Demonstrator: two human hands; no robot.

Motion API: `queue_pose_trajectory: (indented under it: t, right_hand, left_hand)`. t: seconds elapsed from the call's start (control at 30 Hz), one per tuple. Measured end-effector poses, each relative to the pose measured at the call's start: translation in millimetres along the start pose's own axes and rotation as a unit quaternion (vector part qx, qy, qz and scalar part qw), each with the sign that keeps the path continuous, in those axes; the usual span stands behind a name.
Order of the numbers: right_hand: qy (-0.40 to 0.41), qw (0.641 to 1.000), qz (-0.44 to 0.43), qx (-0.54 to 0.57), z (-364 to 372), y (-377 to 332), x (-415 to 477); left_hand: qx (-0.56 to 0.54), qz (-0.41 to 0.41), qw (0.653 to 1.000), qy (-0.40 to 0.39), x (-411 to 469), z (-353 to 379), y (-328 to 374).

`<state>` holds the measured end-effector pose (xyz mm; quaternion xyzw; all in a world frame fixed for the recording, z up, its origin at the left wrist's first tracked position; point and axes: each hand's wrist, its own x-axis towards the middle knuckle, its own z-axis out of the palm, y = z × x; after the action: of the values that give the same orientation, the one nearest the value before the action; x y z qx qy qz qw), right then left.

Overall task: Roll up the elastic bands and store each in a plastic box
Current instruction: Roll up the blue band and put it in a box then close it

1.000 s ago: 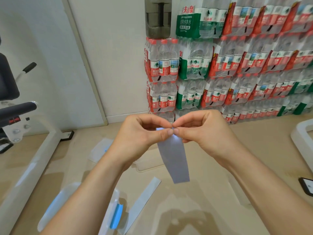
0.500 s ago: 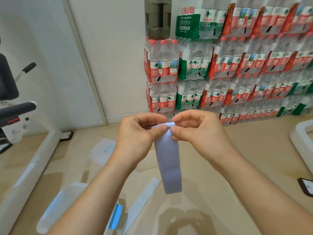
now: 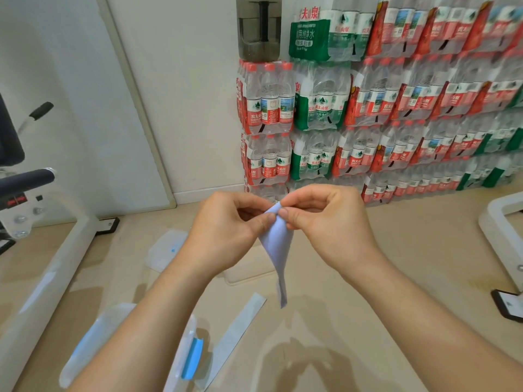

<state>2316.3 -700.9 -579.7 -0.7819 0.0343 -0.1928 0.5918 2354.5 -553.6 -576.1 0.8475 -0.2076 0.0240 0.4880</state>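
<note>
A pale lilac elastic band [image 3: 277, 250] hangs in the air at mid frame, twisted so its lower end narrows to a point. My left hand [image 3: 226, 230] and my right hand [image 3: 325, 222] both pinch its top edge between thumb and fingers, fingertips nearly touching. A second pale band [image 3: 237, 332] lies flat on the floor below. A clear plastic box [image 3: 181, 343] with a blue clasp sits at the lower left, partly hidden by my left forearm. Another clear lid or box [image 3: 167, 250] lies further back.
Shrink-wrapped packs of water bottles [image 3: 368, 114] are stacked against the wall behind. A white exercise machine frame [image 3: 42, 278] runs along the left. A white base [image 3: 503, 222] and a dark phone [image 3: 509, 305] lie at the right edge.
The hanging band has twisted from flat to edge-on and narrowed at the bottom, while both hands kept pinching its top at nearly the same place.
</note>
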Motion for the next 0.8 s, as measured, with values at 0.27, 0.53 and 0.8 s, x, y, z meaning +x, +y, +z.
queue_pose_trajectory:
  t: [0.27,0.53,0.8]
  right_hand:
    - [-0.008,0.998,0.066,-0.006,7.8,5.1,-0.2]
    - [-0.022,0.997,0.066,0.018,5.4,2.6,-0.4]
    - [-0.057,0.991,0.071,0.094,-1.2,1.5,-0.4]
  left_hand:
    - [0.154,0.017,0.987,0.041,-0.6,1.7,-0.5]
    - [0.150,0.005,0.988,0.046,0.0,-1.0,1.3]
    - [0.007,-0.012,1.000,-0.003,1.8,-0.6,-0.2]
